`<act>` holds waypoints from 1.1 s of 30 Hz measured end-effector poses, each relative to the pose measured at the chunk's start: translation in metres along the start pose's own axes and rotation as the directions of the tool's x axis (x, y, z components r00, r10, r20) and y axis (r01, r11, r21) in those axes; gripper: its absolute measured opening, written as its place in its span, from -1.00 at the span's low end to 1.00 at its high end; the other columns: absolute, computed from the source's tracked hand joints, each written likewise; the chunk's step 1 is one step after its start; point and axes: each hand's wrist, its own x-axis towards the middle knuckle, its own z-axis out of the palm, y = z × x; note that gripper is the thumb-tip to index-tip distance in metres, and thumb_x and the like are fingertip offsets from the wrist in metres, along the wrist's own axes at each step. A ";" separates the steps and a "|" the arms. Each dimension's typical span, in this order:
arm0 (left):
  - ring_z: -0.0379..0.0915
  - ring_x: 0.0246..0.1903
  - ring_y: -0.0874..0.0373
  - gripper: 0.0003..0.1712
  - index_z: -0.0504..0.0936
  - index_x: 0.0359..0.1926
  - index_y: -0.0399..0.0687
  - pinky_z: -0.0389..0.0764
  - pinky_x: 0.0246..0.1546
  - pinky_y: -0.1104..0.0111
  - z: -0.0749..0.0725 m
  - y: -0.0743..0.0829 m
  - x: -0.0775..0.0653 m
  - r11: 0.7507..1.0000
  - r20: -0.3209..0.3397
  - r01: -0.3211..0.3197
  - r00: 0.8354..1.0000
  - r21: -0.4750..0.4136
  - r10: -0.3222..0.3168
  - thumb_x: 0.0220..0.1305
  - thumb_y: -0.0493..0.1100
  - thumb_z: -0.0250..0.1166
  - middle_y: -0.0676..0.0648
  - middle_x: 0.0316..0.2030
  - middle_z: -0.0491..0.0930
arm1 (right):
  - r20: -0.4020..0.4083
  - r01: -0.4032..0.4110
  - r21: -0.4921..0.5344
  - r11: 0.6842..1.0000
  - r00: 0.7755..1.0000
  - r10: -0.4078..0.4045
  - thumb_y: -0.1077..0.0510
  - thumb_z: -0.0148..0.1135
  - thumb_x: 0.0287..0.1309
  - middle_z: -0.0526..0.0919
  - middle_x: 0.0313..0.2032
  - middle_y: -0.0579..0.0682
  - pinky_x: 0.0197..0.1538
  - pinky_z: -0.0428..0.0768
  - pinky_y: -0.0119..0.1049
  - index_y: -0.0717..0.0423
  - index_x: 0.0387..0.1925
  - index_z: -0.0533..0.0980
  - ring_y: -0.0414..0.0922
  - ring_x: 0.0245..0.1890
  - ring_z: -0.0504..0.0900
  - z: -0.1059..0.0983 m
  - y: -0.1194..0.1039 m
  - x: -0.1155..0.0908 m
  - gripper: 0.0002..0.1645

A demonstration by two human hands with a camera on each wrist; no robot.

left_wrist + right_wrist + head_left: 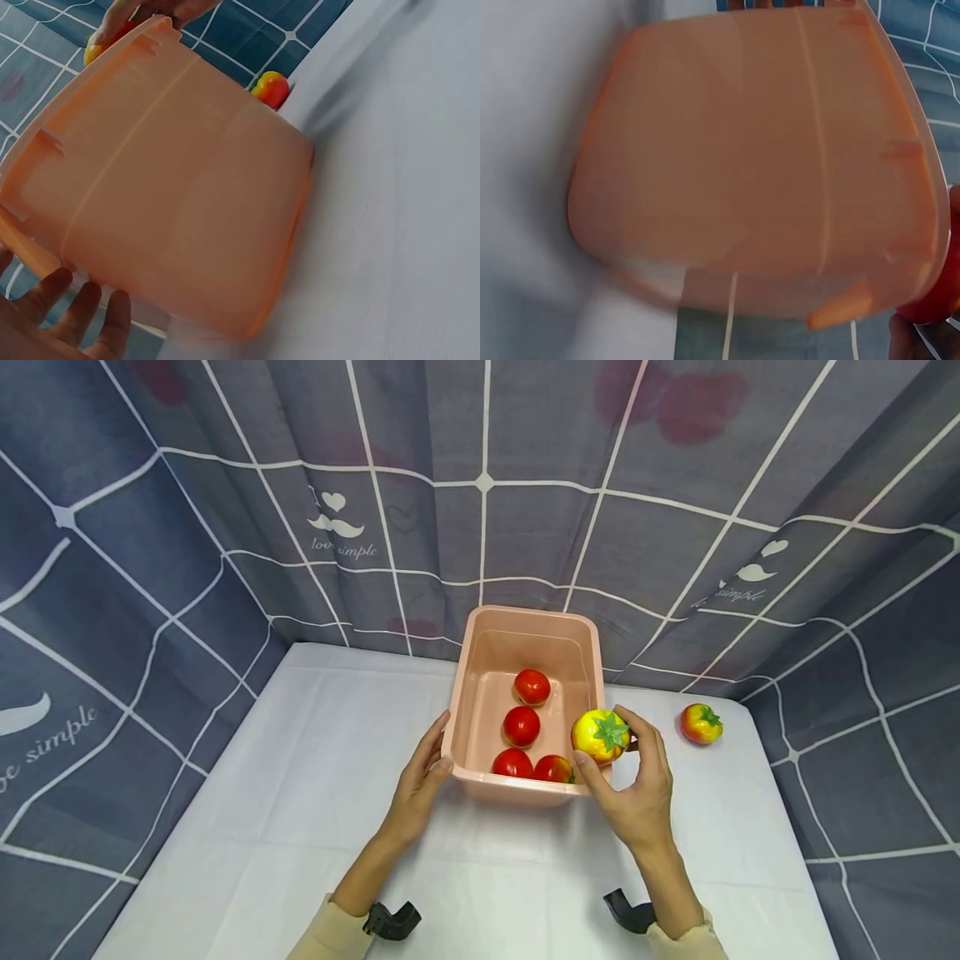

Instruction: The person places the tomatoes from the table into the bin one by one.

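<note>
A pink plastic bin (487, 693) stands on the white-covered table, with several red tomatoes (521, 727) lying inside. One near the front wall is partly yellow. At the bin's front left corner, my left hand (414, 789) holds the side, fingers along the outer wall (82, 311) under the rim. My right hand (641, 793) grips a yellow tomato (597, 735) with a green leafy top between thumb and fingers, over the bin's right rim. In the right wrist view, the bin's wall (727, 150) fills most of the picture and the held tomato (934, 292) shows red underneath.
Another red and yellow tomato (701, 724) lies on the table to the right of the bin. White cloth (315, 777) covers the table. Grey checked curtains (420, 527) hang behind it and at both sides.
</note>
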 end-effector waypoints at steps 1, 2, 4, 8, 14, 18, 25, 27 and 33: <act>0.36 0.51 0.23 -0.27 0.09 0.74 0.24 0.51 0.43 0.43 0.000 0.000 0.000 1.000 -0.001 0.001 1.000 -0.001 -0.001 0.70 -0.25 0.00 -0.14 0.60 0.32 | 0.008 0.006 0.005 1.000 1.000 -0.006 0.15 0.68 0.00 0.62 0.30 0.12 0.24 0.39 -0.49 0.00 0.51 0.45 -0.20 0.11 0.48 0.002 -0.001 0.000 0.01; 0.37 0.50 0.22 -0.27 0.09 0.74 0.23 0.51 0.42 0.43 0.000 0.000 0.000 1.000 0.000 -0.001 1.000 -0.001 0.001 0.70 -0.25 -0.01 -0.15 0.59 0.33 | 0.018 0.011 0.009 1.000 1.000 -0.011 0.14 0.68 0.00 0.62 0.30 0.11 0.24 0.39 -0.49 0.01 0.51 0.45 -0.19 0.12 0.48 0.004 -0.001 0.000 0.01; 0.38 0.49 0.22 -0.27 0.09 0.74 0.22 0.52 0.42 0.42 0.000 -0.001 0.000 1.000 -0.001 -0.003 1.000 -0.001 0.003 0.70 -0.26 -0.01 -0.16 0.58 0.34 | 0.033 0.024 0.015 1.000 0.999 -0.025 0.14 0.68 0.00 0.62 0.30 0.09 0.24 0.40 -0.51 0.04 0.50 0.45 -0.17 0.13 0.49 0.008 -0.001 0.000 0.01; 0.37 0.49 0.23 -0.27 0.09 0.74 0.21 0.51 0.41 0.46 0.000 -0.001 0.000 1.000 0.002 -0.005 1.000 -0.008 0.005 0.70 -0.26 -0.01 -0.17 0.59 0.33 | 0.032 0.055 0.021 0.998 0.998 -0.055 0.14 0.68 -0.01 0.62 0.29 0.08 0.25 0.39 -0.52 0.14 0.48 0.46 -0.15 0.17 0.51 0.014 -0.002 0.000 -0.01; 0.37 0.50 0.22 -0.27 0.09 0.74 0.24 0.52 0.42 0.42 0.001 -0.001 0.000 1.000 -0.001 0.000 1.000 -0.004 0.000 0.70 -0.25 0.00 -0.15 0.59 0.33 | 0.033 0.059 0.017 0.998 0.998 -0.060 0.11 0.67 0.01 0.62 0.29 0.12 0.29 0.39 -0.49 0.12 0.48 0.46 -0.07 0.22 0.52 0.016 -0.002 0.001 -0.02; 0.37 0.49 0.22 -0.27 0.09 0.74 0.22 0.51 0.41 0.45 0.001 -0.001 0.001 1.000 -0.002 -0.003 1.000 -0.007 0.003 0.70 -0.26 -0.01 -0.16 0.58 0.33 | 0.036 0.049 0.012 0.999 0.998 -0.049 0.11 0.65 0.03 0.62 0.30 0.19 0.29 0.41 -0.44 0.15 0.47 0.46 0.02 0.25 0.54 0.016 -0.001 0.000 -0.04; 0.37 0.49 0.25 -0.27 0.10 0.74 0.22 0.50 0.40 0.49 0.001 -0.001 0.000 1.000 -0.009 0.001 1.000 -0.007 -0.001 0.70 -0.26 0.00 -0.16 0.59 0.33 | 0.028 0.046 0.015 0.999 0.999 -0.046 0.14 0.62 0.07 0.62 0.32 0.17 0.28 0.41 -0.41 0.19 0.44 0.48 0.04 0.25 0.55 0.016 -0.001 -0.001 -0.10; 0.38 0.49 0.24 -0.27 0.10 0.74 0.22 0.52 0.41 0.44 0.001 0.000 0.000 1.000 -0.009 0.002 1.000 -0.008 -0.002 0.70 -0.26 0.00 -0.17 0.58 0.33 | 0.019 0.055 0.026 0.998 0.998 -0.055 0.16 0.61 0.08 0.62 0.31 0.19 0.28 0.40 -0.44 0.21 0.43 0.49 0.05 0.24 0.56 0.016 -0.001 -0.001 -0.12; 0.37 0.50 0.23 -0.27 0.10 0.73 0.27 0.53 0.43 0.38 0.002 0.000 0.000 1.000 -0.007 0.013 1.000 -0.007 -0.013 0.70 -0.24 0.01 -0.14 0.59 0.32 | -0.034 0.094 0.055 0.994 0.995 -0.092 0.26 0.56 0.07 0.65 0.27 0.21 0.28 0.38 -0.50 0.23 0.40 0.51 0.07 0.18 0.58 0.013 -0.001 -0.001 -0.18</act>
